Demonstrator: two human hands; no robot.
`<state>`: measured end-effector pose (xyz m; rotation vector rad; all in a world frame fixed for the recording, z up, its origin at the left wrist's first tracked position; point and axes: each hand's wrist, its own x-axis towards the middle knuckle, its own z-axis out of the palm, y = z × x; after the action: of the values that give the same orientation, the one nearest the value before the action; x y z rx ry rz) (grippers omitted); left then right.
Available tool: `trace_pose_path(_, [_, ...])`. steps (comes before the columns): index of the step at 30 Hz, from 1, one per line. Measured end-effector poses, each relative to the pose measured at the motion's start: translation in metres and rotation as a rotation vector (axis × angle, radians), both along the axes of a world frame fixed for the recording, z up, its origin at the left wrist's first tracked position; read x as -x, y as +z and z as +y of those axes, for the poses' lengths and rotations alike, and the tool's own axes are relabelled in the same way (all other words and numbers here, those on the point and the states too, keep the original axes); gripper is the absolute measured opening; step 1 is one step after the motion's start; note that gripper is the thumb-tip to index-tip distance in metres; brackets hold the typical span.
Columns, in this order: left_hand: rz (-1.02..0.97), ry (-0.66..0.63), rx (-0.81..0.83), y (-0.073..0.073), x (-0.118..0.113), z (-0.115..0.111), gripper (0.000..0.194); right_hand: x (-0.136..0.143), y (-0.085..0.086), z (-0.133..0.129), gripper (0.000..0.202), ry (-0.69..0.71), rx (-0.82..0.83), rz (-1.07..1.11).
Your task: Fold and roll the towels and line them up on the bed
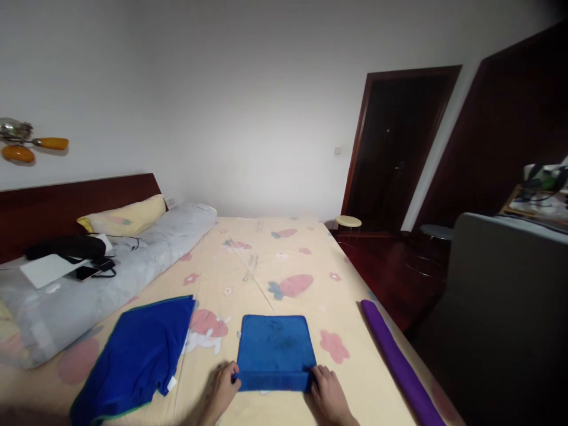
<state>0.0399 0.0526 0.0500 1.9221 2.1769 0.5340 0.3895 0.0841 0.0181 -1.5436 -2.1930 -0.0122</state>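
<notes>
A blue cloth (276, 340) with dark stains lies flat on the bed in front of me, its near edge turned up into a fold. My left hand (226, 381) pinches the left end of that fold. At the right end, my right hand (328, 387) grips the fold's other corner, its fingers curled over the edge. To the left is a darker blue cloth (142, 349) with green edging and a white tag, spread with some wrinkles. A purple rolled-up cloth (394, 355) runs along the bed's right side.
The patterned bed sheet (266, 248) stretches to the far wall. A grey quilt (168, 242) lies rolled along the left, carrying a black bag (71, 247) and a phone (87, 272). Beyond the right edge stand a round stool (348, 222) and a grey panel (501, 307).
</notes>
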Motion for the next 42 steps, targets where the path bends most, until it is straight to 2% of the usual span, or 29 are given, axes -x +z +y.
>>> trace_pose_path(3, [0.055,0.126,-0.036,-0.003,-0.010,0.001,0.026,0.004,-0.007,0.005,0.029,-0.089,-0.055,-0.019])
trace_pose_path(5, [0.107,0.130,-0.100,-0.014,-0.027,-0.003,0.035,0.015,-0.016,0.002,0.036,-0.098,-0.154,-0.048])
trace_pose_path(6, [0.134,0.075,-0.143,-0.023,-0.039,-0.006,0.040,0.024,-0.022,-0.001,0.040,-0.056,-0.211,-0.064])
trace_pose_path(8, [0.184,-0.125,-0.243,-0.044,-0.067,-0.009,0.047,0.047,-0.035,-0.008,0.047,0.103,-0.291,-0.085])
trace_pose_path(10, [0.220,-0.295,-0.341,-0.066,-0.093,-0.011,0.054,0.070,-0.047,-0.016,0.057,0.225,-0.286,-0.069])
trace_pose_path(12, [0.264,-0.373,-0.423,-0.081,-0.106,-0.013,0.059,0.084,-0.056,-0.022,0.067,0.251,-0.258,-0.047])
trace_pose_path(14, [0.326,-0.408,-0.457,-0.084,-0.099,-0.016,0.064,0.081,-0.059,-0.026,0.070,0.239,-0.247,-0.045])
trace_pose_path(16, [0.396,-0.429,-0.449,-0.077,-0.075,-0.021,0.066,0.064,-0.057,-0.028,0.068,0.213,-0.243,-0.055])
trace_pose_path(19, [0.472,-0.375,-0.444,-0.061,-0.031,-0.032,0.066,0.028,-0.051,-0.030,0.064,0.102,-0.213,-0.055])
trace_pose_path(22, [0.501,-0.335,-0.431,-0.055,-0.004,-0.039,0.065,0.005,-0.047,-0.031,0.061,0.065,-0.174,-0.064])
trace_pose_path(28, [0.499,-0.292,-0.372,-0.068,-0.001,-0.028,0.066,0.001,-0.045,-0.015,0.050,0.088,-0.118,-0.075])
trace_pose_path(34, [0.463,-0.211,-0.240,-0.065,0.000,-0.010,0.061,0.006,-0.024,-0.001,0.033,0.099,-0.096,-0.082])
trace_pose_path(37, [0.475,-0.283,-0.269,-0.065,0.008,-0.014,0.063,0.003,-0.015,-0.006,0.029,0.142,-0.104,-0.064])
trace_pose_path(42, [0.477,-0.456,-0.420,-0.061,0.028,-0.037,0.060,-0.018,-0.011,-0.027,0.035,0.290,-0.090,-0.047])
